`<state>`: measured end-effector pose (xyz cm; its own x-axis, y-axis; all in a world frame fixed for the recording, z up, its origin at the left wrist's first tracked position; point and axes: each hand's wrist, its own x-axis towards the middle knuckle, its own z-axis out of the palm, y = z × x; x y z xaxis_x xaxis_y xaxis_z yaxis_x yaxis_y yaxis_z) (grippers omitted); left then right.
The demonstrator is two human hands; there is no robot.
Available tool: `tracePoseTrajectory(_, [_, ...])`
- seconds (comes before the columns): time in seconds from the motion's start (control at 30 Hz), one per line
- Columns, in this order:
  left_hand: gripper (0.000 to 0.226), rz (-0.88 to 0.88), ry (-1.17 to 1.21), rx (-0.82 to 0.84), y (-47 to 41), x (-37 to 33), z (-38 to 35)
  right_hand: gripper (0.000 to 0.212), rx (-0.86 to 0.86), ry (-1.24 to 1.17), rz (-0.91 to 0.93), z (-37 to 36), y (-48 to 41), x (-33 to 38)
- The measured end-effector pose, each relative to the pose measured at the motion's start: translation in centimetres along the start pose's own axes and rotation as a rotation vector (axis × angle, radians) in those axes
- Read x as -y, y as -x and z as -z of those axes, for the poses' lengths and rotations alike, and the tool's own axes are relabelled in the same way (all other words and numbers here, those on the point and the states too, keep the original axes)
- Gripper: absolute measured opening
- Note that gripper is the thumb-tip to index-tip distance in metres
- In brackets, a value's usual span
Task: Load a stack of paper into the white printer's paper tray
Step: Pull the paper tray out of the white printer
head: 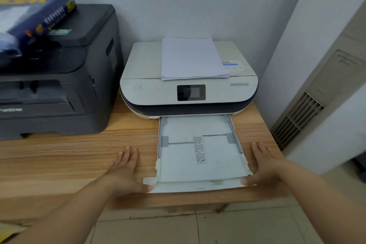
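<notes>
The white printer [150,93] stands on a wooden table against the wall. A stack of white paper [191,59] lies flat on its lid. Its paper tray [221,164] is pulled out toward me and holds no paper; its grey guides show. My left hand [126,172] lies flat on the table at the tray's front left corner, thumb touching the front edge. My right hand [263,166] lies at the front right corner, thumb on the edge. Fingers of both hands are spread, holding nothing.
A large dark grey printer [59,85] stands on the left, with a blue wrapped ream of paper [33,12] on top. The wooden table [59,156] ends just behind the tray's front edge. A beige unit with a vent grille [301,119] stands to the right.
</notes>
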<state>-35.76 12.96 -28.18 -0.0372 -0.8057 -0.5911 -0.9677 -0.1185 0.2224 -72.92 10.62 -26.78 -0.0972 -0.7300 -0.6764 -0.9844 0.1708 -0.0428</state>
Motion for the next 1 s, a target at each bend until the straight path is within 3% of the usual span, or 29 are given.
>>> tracePoseTrajectory(0.57, [0.128,0.035,-0.052,0.061,0.2,-0.5,0.8,0.142,0.009,0.036,0.0,0.4,0.4,0.4])
tracePoseTrajectory(0.77, [0.13,0.046,-0.086,0.134,0.6,-1.0,2.1,0.173,0.051,0.027,0.041,1.1,1.1,0.6])
tracePoseTrajectory(0.83, [0.119,0.023,-0.127,0.183,0.8,-1.1,3.8,0.174,0.084,-0.009,0.054,1.5,1.1,0.4])
tracePoseTrajectory(0.9, [0.09,-0.022,-0.168,0.222,0.8,-1.6,6.6,0.17,0.105,-0.098,0.073,3.1,1.3,0.3])
tracePoseTrajectory(1.0, [0.052,-0.076,0.015,0.115,0.3,-2.7,11.6,0.133,-0.005,-0.251,0.074,7.3,2.1,1.3])
